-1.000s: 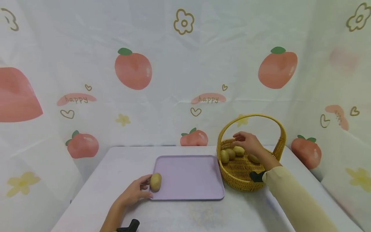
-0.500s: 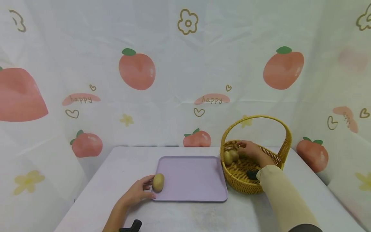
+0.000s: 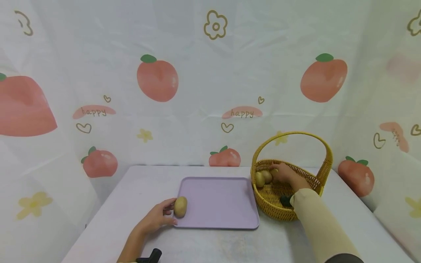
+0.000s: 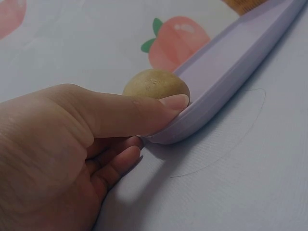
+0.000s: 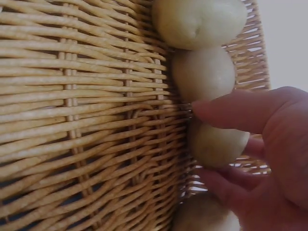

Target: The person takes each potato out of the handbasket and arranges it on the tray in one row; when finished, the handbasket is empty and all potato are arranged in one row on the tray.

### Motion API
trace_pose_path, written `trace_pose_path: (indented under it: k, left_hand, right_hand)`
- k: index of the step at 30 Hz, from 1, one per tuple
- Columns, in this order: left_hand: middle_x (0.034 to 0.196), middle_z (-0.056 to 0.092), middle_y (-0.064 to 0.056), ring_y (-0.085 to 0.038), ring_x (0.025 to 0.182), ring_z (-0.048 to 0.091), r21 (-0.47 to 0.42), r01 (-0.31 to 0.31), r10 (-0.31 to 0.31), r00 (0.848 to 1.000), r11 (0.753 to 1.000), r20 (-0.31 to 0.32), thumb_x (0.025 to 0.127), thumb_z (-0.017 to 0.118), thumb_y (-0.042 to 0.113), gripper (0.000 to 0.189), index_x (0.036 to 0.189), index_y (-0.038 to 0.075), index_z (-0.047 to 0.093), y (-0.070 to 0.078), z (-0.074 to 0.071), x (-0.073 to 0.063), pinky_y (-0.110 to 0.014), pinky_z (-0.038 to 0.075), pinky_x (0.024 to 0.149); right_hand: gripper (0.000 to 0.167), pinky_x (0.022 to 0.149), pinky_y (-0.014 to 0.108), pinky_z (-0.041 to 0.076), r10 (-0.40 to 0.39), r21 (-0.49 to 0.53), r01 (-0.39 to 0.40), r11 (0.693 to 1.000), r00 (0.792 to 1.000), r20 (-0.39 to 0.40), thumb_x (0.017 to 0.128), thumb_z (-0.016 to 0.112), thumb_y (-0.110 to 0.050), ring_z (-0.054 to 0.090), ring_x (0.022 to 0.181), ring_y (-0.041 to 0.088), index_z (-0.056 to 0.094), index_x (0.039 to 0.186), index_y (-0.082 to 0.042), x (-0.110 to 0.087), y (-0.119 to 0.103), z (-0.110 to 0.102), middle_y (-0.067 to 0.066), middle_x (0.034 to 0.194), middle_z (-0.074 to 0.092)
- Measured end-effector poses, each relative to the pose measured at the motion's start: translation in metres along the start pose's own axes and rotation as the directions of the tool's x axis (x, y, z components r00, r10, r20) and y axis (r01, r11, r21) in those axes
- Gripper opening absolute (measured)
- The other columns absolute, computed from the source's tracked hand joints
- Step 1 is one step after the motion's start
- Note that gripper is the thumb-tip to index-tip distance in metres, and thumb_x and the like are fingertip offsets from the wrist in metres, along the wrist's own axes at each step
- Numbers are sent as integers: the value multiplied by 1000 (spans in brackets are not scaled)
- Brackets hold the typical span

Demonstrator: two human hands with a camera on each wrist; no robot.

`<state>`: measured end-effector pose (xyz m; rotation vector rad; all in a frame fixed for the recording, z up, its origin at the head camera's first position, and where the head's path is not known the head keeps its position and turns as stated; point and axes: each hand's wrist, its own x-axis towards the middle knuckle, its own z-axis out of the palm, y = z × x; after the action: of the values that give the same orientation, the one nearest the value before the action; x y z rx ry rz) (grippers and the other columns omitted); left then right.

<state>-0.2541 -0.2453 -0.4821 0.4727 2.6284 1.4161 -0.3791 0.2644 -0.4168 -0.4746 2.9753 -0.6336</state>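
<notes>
At the left end of a lilac tray (image 3: 218,204), my left hand (image 3: 158,218) holds the rim, its thumb along the near corner and other fingers outside the edge. A single potato (image 3: 180,206) lies on the tray right beside those fingers. My right hand (image 3: 283,174) reaches inside a yellow wicker basket (image 3: 276,214). In the right wrist view its thumb and fingers pinch a potato (image 5: 219,147) against the woven side. Two potatoes (image 5: 204,74) sit above the pinched one in that view, and another potato (image 5: 207,214) shows below it.
The basket's tall arched handle (image 3: 291,133) rises over my right hand. Tray and basket stand side by side on a white-covered table (image 3: 204,244). A white curtain (image 3: 190,138) printed with fruit closes off the back and sides.
My right hand has moved down from above the basket into it and taken hold of a potato. The left hand stays at the tray; the whole view has shifted slightly.
</notes>
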Motion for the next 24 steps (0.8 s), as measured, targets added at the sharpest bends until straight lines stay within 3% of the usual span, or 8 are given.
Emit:
trace_pose_path:
  k: [9, 14, 18, 24]
  left_hand:
    - [127, 56, -24, -33, 105, 58, 24, -6, 7, 1000, 1000, -7, 71, 85, 15, 84, 140, -8, 43, -1, 0, 1, -51, 45, 94]
    - [126, 56, -24, -33, 105, 58, 25, -10, 10, 1000, 1000, -5, 71, 86, 16, 84, 139, -9, 43, -1, 1, 1, -51, 45, 94]
    - [123, 58, -22, -32, 105, 58, 28, -18, 18, 1000, 999, -7, 70, 86, 15, 85, 139, -9, 43, -1, 0, 1, -49, 45, 94]
    - [122, 59, -20, -30, 103, 58, 34, -28, 28, 1000, 999, -8, 70, 86, 16, 85, 139, -9, 43, -5, 1, 3, -44, 46, 92]
  right_hand:
    - [50, 77, 48, 46, 8, 23, -7, 1000, 1000, -27, 67, 76, 1, 55, 91, 38, 58, 114, 1, -2, 8, 4, 29, 109, 59]
    - [50, 68, 39, 42, 37, 143, -32, 989, 999, -29, 66, 73, 1, 50, 85, 30, 59, 114, -2, -10, 4, -4, 22, 111, 59]
    - [49, 65, 37, 44, 58, 256, -52, 965, 998, -17, 72, 70, 0, 52, 84, 30, 57, 120, -4, -15, -1, -13, 24, 121, 52]
    - [42, 62, 38, 49, -7, 278, 16, 961, 999, -34, 82, 69, -5, 57, 73, 28, 55, 122, -4, -28, -11, -25, 29, 127, 48]
